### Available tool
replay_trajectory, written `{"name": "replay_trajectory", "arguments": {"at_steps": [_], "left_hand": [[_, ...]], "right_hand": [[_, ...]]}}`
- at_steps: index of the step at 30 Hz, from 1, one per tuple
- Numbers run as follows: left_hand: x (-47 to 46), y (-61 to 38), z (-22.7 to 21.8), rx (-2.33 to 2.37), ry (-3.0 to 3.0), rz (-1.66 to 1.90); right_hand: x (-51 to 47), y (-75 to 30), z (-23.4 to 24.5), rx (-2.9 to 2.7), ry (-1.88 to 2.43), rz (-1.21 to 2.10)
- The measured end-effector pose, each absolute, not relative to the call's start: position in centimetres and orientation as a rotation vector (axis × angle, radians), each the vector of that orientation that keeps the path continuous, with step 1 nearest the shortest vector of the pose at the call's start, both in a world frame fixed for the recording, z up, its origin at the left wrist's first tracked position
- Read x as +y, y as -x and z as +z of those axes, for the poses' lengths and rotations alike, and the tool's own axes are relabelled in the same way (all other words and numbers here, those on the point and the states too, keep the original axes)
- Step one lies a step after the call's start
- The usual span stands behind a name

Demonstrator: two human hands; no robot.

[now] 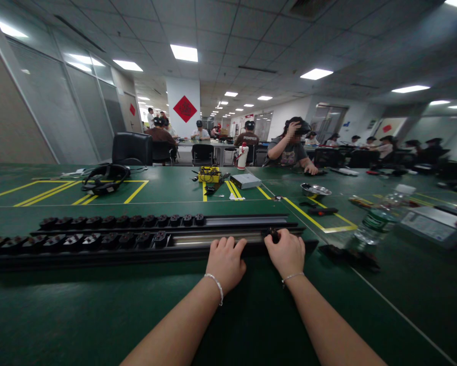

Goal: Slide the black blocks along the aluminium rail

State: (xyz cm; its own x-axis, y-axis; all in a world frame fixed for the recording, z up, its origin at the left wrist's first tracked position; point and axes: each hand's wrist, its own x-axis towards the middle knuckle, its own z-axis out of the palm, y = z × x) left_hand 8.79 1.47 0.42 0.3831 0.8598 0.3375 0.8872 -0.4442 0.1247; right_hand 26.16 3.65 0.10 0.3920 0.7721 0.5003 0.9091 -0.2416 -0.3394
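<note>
Two long black rails [220, 239] lie side by side across the green table [98, 315] in front of me. Rows of several black socket modules [98, 239] fill their left parts; the right parts show bare metal channel. My left hand [225, 262] rests on the near rail's front edge with its fingers curled over it. My right hand [287, 251] is closed, pinching a small black module [274, 234] at the near rail's right end.
A plastic water bottle [375, 223] lies at the right, beside a metal bowl [315, 190]. A black headset [104, 179], a yellow box [209, 174] and a grey box [245, 180] sit farther back. Several seated people work at tables beyond.
</note>
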Motion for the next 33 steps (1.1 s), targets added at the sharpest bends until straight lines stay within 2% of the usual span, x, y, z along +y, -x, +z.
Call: {"name": "replay_trajectory", "arguments": {"at_steps": [33], "left_hand": [[1.34,-8.77,0.63,-1.631,2.564,-0.534]], "right_hand": [[3.64,-26.44,0.36,-1.434,2.090,-0.317]]}}
